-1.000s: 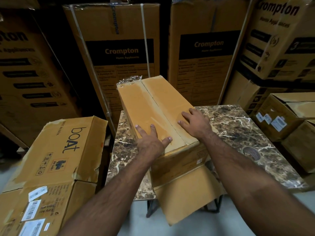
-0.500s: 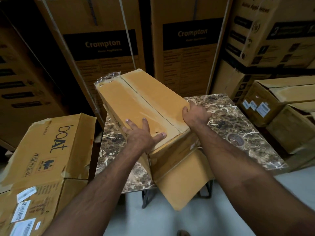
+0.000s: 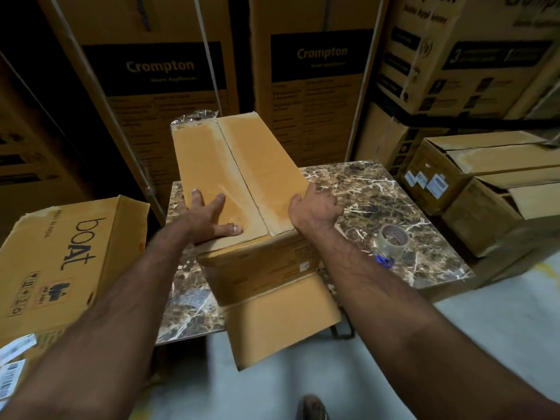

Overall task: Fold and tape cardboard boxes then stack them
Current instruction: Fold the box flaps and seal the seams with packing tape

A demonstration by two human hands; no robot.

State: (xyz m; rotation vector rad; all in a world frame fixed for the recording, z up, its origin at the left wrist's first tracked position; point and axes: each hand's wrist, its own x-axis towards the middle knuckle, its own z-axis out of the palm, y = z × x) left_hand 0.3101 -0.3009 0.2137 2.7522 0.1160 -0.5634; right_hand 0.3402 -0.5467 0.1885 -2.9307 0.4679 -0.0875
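The cardboard box (image 3: 242,165) sits on the marble-topped table (image 3: 378,201), over its near-left part, tilted so its long top face rises away toward the far edge. Its two top flaps are folded shut and meet in a seam running lengthwise, with a glossy strip of clear tape along it and a crumpled tail of tape (image 3: 194,116) sticking up at the far left corner of the box. A loose bottom flap (image 3: 281,322) hangs past the table's near edge over the grey floor. The left hand (image 3: 206,219) lies flat on the left top flap, fingers straight and spread, thumb pointing toward the seam. The right hand (image 3: 315,204) grips the box's right top edge near its close corner, fingers curled over the edge and out of sight. A roll of clear tape (image 3: 392,239) rests on the table near its near-right corner, well apart from the box, with a small blue object (image 3: 383,260) just beside it. Left of the table leans a boAt carton (image 3: 60,259). Tall Crompton cartons (image 3: 169,68) stand behind the far edge, and stacked brown boxes (image 3: 485,177) sit to the right
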